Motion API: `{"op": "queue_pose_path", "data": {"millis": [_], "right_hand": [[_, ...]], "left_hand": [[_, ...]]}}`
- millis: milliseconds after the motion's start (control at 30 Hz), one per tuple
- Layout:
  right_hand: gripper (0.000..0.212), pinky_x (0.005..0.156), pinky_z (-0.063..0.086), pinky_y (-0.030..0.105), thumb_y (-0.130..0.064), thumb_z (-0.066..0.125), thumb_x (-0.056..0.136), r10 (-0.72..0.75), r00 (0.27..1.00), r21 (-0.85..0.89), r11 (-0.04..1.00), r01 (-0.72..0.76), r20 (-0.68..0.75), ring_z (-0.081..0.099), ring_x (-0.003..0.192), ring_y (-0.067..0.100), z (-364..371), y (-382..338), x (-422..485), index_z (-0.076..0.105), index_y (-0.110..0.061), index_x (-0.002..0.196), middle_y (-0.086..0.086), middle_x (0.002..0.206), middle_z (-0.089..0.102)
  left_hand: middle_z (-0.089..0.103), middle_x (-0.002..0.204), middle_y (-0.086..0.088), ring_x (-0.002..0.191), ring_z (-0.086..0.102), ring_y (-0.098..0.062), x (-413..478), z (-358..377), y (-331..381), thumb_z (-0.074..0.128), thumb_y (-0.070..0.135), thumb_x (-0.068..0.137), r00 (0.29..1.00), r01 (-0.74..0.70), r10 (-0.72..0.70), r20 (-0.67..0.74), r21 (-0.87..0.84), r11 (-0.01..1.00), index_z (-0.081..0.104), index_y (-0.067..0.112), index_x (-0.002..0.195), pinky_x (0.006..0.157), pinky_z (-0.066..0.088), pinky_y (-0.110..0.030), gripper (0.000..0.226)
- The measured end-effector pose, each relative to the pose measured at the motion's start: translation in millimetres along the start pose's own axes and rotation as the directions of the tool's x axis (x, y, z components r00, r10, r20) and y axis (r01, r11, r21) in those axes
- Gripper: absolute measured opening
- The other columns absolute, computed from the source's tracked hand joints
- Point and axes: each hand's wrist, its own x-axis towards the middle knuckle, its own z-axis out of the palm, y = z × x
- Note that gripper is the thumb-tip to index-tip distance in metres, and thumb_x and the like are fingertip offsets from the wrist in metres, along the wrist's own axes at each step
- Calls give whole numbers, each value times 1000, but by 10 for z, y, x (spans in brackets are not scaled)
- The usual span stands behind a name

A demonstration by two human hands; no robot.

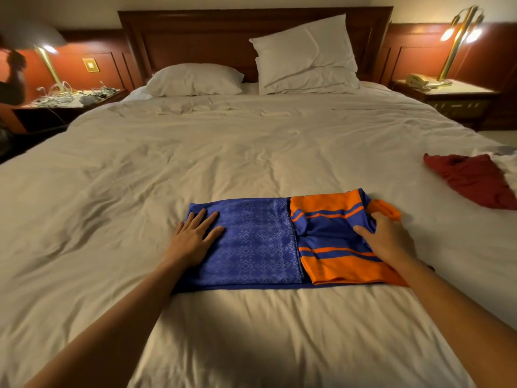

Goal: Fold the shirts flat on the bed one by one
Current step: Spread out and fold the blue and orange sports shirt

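on bed [251, 152], half-folded blue-orange shirt [268, 242]

Shirt [263, 242] under hands: smooth, faintly sheeny cloth. Bed [223, 152] sheet beyond: matt, creased cotton. Headboard [201, 37]: polished wood.

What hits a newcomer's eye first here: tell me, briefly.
The blue and orange shirt lies part folded on the white bed. The left hand presses flat on its blue end; the right hand grips the orange striped end. A crumpled red garment lies far right.
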Motion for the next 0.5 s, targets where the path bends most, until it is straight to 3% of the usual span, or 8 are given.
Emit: {"op": "queue_pose_path", "data": {"millis": [100, 167, 267, 367, 500], "right_hand": [[26, 67, 41, 36, -28, 72, 89, 24, 998, 147, 989, -14, -64, 62, 91, 40, -133, -137, 3, 67, -6, 103, 18, 99, 69], [23, 72, 44, 36, -26, 73, 89, 72, 995, 296, 954, -48, -69, 63, 90, 35, -306, -310, 12, 70, -7, 101, 19, 102, 71], [22, 84, 55, 45, -24, 74, 88, 68, 998, 526, 849, -56, -3, 67, 94, 30, -592, -740, 23, 72, -9, 104, 14, 104, 72], [23, 89, 53, 46, -17, 74, 86, -29, 999, 652, 758, 2, 31, 66, 93, 25, -703, -1413, 37, 71, -9, 108, 16, 104, 72], [25, 84, 50, 42, -17, 73, 87, -243, 962, 567, 813, 132, 126, 56, 86, 21, -315, -2520, -77, 70, 1, 106, 13, 93, 65]], "left_hand": [[14, 166, 2, 154, 4, -18, -28, -28, 16, 35, 56, 102, 998, 5, -12, -61, -109, 994, 31, 35, 155, 125, 4, -38, 57], [27, 162, -4, 152, 16, -19, -30, -98, 32, 43, 42, 104, 990, 2, -52, -131, -351, 936, 48, 22, 148, 124, 10, -35, 48], [45, 151, -4, 142, 38, -21, -62, -296, 45, 42, 41, 105, 970, 56, -218, -112, -765, 642, 53, 13, 142, 118, 23, -29, 48], [38, 157, -4, 143, 35, -26, -72, -503, -52, 30, 59, 102, 957, 153, -281, 77, -953, 261, 42, 21, 150, 119, 25, -39, 63], [36, 157, -10, 137, 42, -37, -98, -729, -227, 24, 73, 95, 940, 254, -257, 224, -963, 89, 38, 26, 152, 105, 38, -46, 75]]}}
